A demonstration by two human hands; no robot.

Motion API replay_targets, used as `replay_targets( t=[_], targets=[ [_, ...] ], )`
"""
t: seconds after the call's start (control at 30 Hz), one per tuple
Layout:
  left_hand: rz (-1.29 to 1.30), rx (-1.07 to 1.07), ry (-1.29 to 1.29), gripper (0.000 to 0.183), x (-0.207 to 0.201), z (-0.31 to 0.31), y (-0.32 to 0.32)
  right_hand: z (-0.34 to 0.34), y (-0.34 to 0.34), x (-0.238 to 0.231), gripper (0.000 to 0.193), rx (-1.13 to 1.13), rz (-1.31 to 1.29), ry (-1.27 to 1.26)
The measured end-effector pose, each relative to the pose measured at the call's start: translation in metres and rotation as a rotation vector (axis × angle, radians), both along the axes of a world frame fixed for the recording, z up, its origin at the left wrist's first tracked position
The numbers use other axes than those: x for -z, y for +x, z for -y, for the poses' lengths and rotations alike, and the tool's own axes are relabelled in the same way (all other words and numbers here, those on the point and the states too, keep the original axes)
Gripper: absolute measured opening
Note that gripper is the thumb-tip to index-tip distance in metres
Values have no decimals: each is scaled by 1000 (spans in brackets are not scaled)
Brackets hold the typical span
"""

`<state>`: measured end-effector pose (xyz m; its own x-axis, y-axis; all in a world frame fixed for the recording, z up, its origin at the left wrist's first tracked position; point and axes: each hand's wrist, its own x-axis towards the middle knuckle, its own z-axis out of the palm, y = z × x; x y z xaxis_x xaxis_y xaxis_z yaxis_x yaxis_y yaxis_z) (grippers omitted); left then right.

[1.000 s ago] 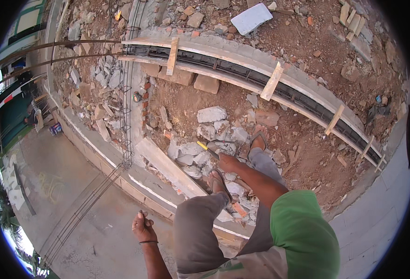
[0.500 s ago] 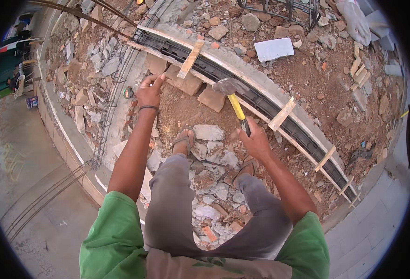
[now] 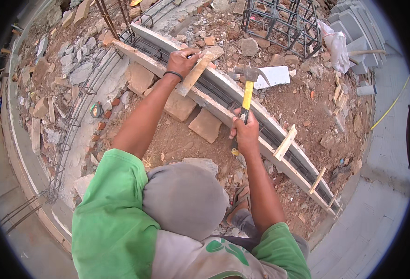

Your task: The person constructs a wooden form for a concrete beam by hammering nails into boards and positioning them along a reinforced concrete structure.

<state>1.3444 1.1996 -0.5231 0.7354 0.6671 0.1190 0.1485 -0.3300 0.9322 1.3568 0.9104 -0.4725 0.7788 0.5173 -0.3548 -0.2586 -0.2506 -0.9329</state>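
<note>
In my right hand (image 3: 246, 132) is a claw hammer (image 3: 248, 95) with a yellow and black handle, its head raised over the board formwork. My left hand (image 3: 182, 63) is closed in a pinch beside the upper part of a short wooden crosspiece (image 3: 196, 73); what its fingers hold, if anything, is too small to make out. That crosspiece spans the two long boards of the formwork (image 3: 233, 109), with a steel rebar cage (image 3: 212, 90) lying between them. Another wooden crosspiece (image 3: 285, 142) bridges the boards farther right.
Stone blocks (image 3: 180, 106) lie against the formwork's near side. A tape measure (image 3: 96, 109) rests on the left concrete strip beside long rebar (image 3: 67, 135). Beyond the formwork are a white slab (image 3: 272, 76), a bent rebar frame (image 3: 284, 23) and a white sack (image 3: 339, 51). Rubble covers the ground.
I have leaned forward, one knee now bent up in front. My left hand has moved right to the crosspiece. The hammer has risen and now stands over the formwork.
</note>
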Motion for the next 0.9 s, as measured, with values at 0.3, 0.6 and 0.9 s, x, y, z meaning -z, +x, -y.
replay_targets(
  t=[0.3,0.6,0.9],
  targets=[
    [48,87,159,30,17,-3,4,-14,-24,-17,20,91,14,-27],
    [67,81,104,28,22,-14,-1,-41,-27,-30,22,-21,88,-130],
    [82,105,97,25,28,-12,1,-56,-20,-22,21,-41,85,-171]
  ],
)
